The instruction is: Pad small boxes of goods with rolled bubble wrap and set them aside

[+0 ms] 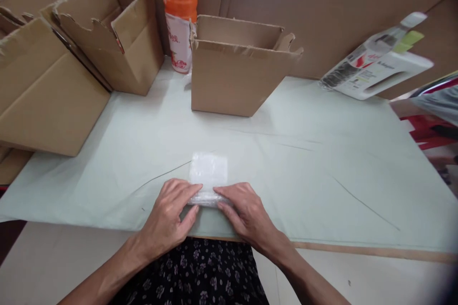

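A small clear plastic bag or film [209, 167] lies near the front edge of the table, its far part flat and its near part bunched into a thick fold. My left hand [175, 209] grips the left end of that fold between thumb and fingers. On the right end, my right hand [243, 209] does the same. Between the two thumbs a strip of the shiny fold shows. Whether anything is wrapped inside the plastic cannot be made out.
Beyond the plastic stands an open cardboard box [229, 76], with an orange bottle [181, 14] behind it. More open cardboard boxes [53, 86] crowd the left side. At the back right are a clear bottle [358, 62] and a white jug [386, 76]. Another person's arm [408, 107] shows at the right.
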A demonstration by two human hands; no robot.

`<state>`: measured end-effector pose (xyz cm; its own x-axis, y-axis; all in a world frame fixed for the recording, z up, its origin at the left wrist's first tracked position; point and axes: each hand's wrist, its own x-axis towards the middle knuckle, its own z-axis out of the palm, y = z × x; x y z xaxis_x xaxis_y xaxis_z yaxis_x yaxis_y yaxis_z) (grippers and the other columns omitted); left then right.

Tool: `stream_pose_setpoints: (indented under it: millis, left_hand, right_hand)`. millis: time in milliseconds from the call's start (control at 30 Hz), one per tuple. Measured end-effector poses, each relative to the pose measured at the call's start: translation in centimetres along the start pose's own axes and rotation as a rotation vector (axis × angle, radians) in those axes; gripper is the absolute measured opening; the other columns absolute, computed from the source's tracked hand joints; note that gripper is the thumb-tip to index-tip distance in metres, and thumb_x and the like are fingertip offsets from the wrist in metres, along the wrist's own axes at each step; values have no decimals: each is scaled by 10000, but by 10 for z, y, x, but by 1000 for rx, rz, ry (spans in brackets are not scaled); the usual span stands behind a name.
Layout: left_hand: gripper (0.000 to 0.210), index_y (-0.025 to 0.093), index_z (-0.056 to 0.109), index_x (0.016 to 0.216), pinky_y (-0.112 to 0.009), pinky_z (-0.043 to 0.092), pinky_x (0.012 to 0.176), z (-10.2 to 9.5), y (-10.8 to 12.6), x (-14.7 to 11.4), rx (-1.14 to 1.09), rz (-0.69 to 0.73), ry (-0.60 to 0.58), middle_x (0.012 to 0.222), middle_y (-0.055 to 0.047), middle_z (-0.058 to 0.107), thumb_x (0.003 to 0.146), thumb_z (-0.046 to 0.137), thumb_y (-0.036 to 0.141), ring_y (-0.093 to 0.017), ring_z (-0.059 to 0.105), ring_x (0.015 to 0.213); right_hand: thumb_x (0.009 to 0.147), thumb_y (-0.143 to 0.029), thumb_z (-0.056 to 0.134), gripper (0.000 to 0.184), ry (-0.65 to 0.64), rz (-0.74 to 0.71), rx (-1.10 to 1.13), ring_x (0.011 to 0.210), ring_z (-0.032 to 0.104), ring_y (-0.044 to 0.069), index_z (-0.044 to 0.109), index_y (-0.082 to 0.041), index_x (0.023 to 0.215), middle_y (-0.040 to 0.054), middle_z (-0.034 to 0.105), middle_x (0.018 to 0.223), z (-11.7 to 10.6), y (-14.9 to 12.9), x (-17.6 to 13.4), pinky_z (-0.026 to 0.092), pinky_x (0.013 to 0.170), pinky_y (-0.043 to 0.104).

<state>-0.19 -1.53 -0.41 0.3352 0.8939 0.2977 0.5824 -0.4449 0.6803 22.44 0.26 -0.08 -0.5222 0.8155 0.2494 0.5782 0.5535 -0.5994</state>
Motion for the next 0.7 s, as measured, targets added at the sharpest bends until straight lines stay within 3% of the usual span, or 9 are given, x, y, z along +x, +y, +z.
stream_pose_setpoints:
  millis: [67,233,367,433,533,600,700]
  left_hand:
    - [379,180,550,1300,-378,507,852,-3,2,-2,-16,-48,-11,1034,-78,701,924,561,135,-219,606,976]
    - [308,159,585,1252,-398,499,782,4,-7,12,144,-84,26,875,-54,679,949,569,209,-220,586,837]
    - [311,197,591,1250,-433,508,849,8,-9,14,137,-149,91,975,-71,683,949,576,269,-238,611,921]
    - [393,223,552,1316,-411,537,854,7,-6,8,-1,-270,152,1084,-83,669,936,601,312,-230,635,971]
    - [564,235,420,1440,-376,579,856,8,1,-4,-338,-513,223,1287,-128,612,930,611,379,-227,661,1068]
    - [642,224,337,1490,-375,579,904,9,6,-10,-602,-620,190,1322,-144,609,934,603,402,-235,664,1122]
    - [717,213,275,1530,-346,562,924,12,12,-14,-862,-711,120,1210,-112,679,928,615,401,-212,684,1057]
  right_hand:
    - [993,-230,550,257,-27,48,44,898,665,196,621,-212,1240,47,757,1033,-2,0,-1,524,811,363]
    - [965,-276,574,275,81,21,-195,1023,632,272,622,-192,1223,140,678,1182,-5,-4,-5,498,837,438]
    - [942,-266,594,310,-24,-83,-256,1037,629,292,620,-183,1239,145,689,1176,-1,-2,-3,492,847,466]
    - [956,-215,557,287,35,-50,-209,978,659,264,632,-194,1232,123,724,1119,3,2,0,513,825,435]
    - [972,-245,556,282,137,122,-30,925,695,227,639,-220,1241,90,752,1092,8,4,4,559,805,382]
    - [961,-280,585,274,113,221,110,915,707,214,650,-231,1223,74,756,1095,10,-1,4,581,784,348]
    - [947,-298,610,198,54,239,265,966,703,207,677,-232,1121,67,745,1091,10,-12,-2,586,828,333]
